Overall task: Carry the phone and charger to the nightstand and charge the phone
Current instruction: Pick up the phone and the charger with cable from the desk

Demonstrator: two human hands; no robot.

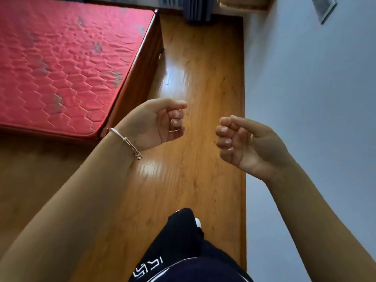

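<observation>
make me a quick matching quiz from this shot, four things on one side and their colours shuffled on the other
Things:
1 mattress
2 floor
3 wall
4 bracelet

Colours:
a silver
b pale bluish white
c red
d orange-brown wood

Pairs: 1-c, 2-d, 3-b, 4-a
</observation>
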